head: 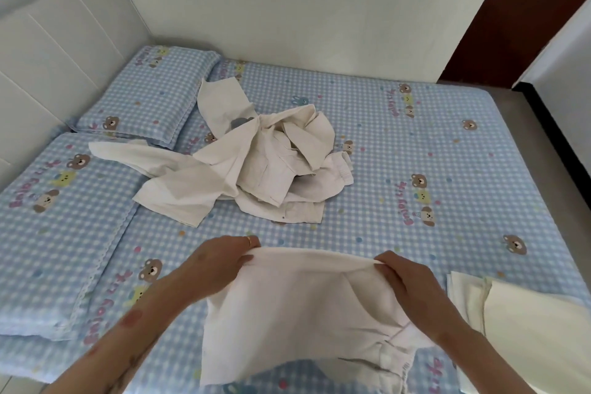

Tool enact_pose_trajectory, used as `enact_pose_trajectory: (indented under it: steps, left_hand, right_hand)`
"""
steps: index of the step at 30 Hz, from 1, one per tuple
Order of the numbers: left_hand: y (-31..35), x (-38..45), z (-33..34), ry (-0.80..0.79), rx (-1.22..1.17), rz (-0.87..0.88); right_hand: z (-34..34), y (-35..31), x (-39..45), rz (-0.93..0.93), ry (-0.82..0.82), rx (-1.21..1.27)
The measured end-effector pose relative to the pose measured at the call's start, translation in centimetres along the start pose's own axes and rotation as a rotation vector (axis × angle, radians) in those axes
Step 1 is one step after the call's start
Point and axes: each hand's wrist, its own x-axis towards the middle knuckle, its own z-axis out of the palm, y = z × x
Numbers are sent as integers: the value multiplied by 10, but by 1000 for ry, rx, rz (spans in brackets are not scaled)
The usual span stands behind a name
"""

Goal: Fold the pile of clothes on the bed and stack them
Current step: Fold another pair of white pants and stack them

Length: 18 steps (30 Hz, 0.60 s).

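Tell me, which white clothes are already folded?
The folded clothes beside the right hand lie flat and neat; the pile mid-bed is crumpled.

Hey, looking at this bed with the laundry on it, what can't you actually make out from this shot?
Head view only:
- Pile of clothes: the garments overlap, so their number and kinds are hidden.
- Folded stack: cut off by the right and bottom edges.
- White garment, held by the left hand and the right hand: its lower end is cut off by the bottom edge.
- Left forearm: motion-blurred.

A home bedroom: checked bed [383, 137], pillow [150, 89], padded headboard [64, 35].
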Motion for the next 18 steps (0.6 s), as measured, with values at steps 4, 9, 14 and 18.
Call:
enact_pose_trajectory:
  steps: [4, 9, 14, 18]
  left_hand:
    - [-26, 97, 35, 20, 177, -65]
    - [-48, 211, 83, 107, 151, -69]
    - [-68, 300, 129, 231, 304, 2]
    - [-86, 334, 187, 336, 277, -57]
  right_hand:
    - [22, 52, 67, 116, -2, -27]
    - [52, 128, 165, 273, 63, -63]
    - [94, 199, 264, 354, 139, -94]
    - [130, 237, 304, 376, 301, -145]
